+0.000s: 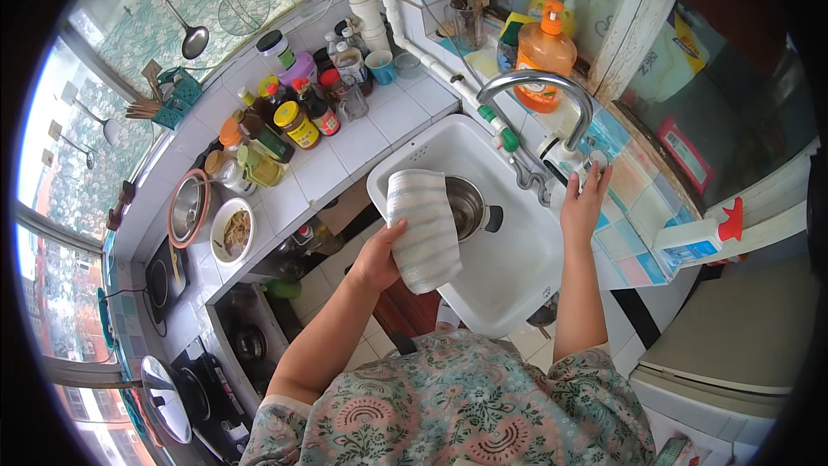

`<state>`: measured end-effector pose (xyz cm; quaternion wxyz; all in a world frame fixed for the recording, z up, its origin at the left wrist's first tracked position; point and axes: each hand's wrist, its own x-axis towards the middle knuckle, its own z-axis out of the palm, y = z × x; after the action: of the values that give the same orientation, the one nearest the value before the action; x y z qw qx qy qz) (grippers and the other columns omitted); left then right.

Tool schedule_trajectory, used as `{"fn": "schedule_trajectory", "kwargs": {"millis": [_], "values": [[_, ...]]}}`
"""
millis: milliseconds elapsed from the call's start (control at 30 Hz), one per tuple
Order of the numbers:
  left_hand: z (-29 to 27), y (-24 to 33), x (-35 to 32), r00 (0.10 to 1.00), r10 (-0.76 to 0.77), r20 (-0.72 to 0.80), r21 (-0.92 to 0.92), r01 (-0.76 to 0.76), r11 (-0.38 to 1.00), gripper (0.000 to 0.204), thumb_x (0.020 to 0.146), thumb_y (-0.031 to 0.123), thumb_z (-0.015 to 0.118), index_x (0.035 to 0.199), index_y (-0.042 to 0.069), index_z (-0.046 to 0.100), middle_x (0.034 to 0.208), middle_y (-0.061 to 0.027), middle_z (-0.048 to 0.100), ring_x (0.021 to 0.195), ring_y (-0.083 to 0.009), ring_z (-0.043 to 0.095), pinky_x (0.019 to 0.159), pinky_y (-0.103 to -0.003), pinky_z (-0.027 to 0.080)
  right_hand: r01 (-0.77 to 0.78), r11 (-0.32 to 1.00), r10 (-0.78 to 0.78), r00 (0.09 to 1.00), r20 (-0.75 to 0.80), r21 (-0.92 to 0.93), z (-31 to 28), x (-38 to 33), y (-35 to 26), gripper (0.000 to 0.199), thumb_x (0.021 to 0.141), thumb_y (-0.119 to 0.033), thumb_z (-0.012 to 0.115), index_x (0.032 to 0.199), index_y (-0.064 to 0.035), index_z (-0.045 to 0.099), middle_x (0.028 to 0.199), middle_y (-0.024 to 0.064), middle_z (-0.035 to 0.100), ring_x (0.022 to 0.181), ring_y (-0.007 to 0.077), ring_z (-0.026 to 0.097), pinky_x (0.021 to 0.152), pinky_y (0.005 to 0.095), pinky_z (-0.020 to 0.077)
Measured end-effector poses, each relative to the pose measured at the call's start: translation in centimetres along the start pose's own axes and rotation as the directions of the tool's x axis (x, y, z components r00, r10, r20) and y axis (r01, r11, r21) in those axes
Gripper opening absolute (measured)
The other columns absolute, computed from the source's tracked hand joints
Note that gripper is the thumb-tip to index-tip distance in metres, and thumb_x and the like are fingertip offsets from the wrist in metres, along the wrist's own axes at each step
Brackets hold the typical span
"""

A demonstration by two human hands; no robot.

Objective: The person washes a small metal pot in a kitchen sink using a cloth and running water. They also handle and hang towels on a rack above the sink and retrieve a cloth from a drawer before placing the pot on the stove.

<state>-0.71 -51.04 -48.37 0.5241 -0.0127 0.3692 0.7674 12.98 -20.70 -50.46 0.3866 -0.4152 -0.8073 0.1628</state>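
My left hand (379, 255) grips a white cloth with thin blue stripes (423, 229), draped over the near rim of the white sink (517, 272). A steel pot (464, 207) with a dark handle sits in the sink, partly hidden behind the cloth. My right hand (582, 203) reaches up to the base of the curved chrome tap (539, 82) and rests on its handle, at the tiled ledge behind the sink.
An orange soap pump bottle (545, 52) stands behind the tap. Many sauce bottles and jars (293, 116) crowd the white tiled counter (388, 116) on the left. A steel bowl (188, 207) and a dish of food (233, 231) sit nearer the stove (185, 380). A spray bottle (703, 237) lies at right.
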Motion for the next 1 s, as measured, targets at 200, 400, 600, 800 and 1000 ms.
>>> {"fn": "schedule_trajectory", "kwargs": {"millis": [200,400,600,800,1000], "values": [[1.9,3.6,7.9,0.998,-0.06,0.023,-0.008,0.061,0.998,0.045,0.094,0.024,0.041,0.129,-0.003,0.036,0.126,-0.0178,0.048,0.116,-0.0315,0.047,0.101,-0.045,0.035,-0.07,0.995,0.077,0.992,0.1,-0.072,-1.8,1.2,-0.4,0.039,0.086,-0.005,0.048,0.124,-0.0135,0.05,0.135,0.0149,0.041,0.115,0.0343,0.047,0.087,0.0384,0.0455],[3.2,5.2,13.7,0.962,-0.215,0.17,0.004,0.217,0.976,0.045,0.094,0.025,0.039,0.13,-0.001,0.035,0.129,-0.016,0.046,0.118,-0.0312,0.045,0.102,-0.044,0.033,0.056,0.998,-0.058,0.998,0.04,0.034,-3.8,3.8,4.7,0.034,0.084,0.001,0.05,0.11,-0.0182,0.062,0.132,0.0089,0.046,0.115,0.0301,0.047,0.096,0.0379,0.0391],[5.0,6.3,17.4,0.936,-0.278,0.214,0.056,0.273,0.96,0.043,0.095,0.025,0.037,0.128,-0.002,0.037,0.127,-0.0164,0.047,0.116,-0.0316,0.047,0.101,-0.044,0.035,0.048,0.991,-0.068,0.983,-0.168,-0.122,-3.6,3.4,2.1,0.031,0.08,-0.001,0.057,0.107,-0.0147,0.063,0.128,0.0092,0.047,0.116,0.0303,0.044,0.096,0.0374,0.0381],[4.0,8.3,20.6,0.924,-0.318,0.214,0.132,0.295,0.946,0.04,0.093,0.021,0.04,0.127,0.0,0.039,0.123,-0.0151,0.05,0.113,-0.0298,0.049,0.099,-0.042,0.037,-0.125,0.87,0.105,0.992,0.068,0.478,4.2,-3.1,-7.8,0.04,0.088,-0.014,0.054,0.127,-0.0117,0.046,0.136,0.0082,0.038,0.122,0.0255,0.038,0.101,0.0353,0.0306],[1.9,10.2,22.7,0.897,-0.384,0.218,0.093,0.372,0.923,0.037,0.094,0.02,0.041,0.126,0.003,0.038,0.117,-0.0143,0.051,0.108,-0.0294,0.051,0.093,-0.043,0.043,-0.654,-0.279,0.297,0.637,0.711,0.703,12.3,-0.6,-16.0,0.048,0.093,-0.034,0.049,0.133,-0.0113,0.036,0.132,0.0052,0.041,0.12,0.021,0.04,0.099,0.0358,0.0346]]}}
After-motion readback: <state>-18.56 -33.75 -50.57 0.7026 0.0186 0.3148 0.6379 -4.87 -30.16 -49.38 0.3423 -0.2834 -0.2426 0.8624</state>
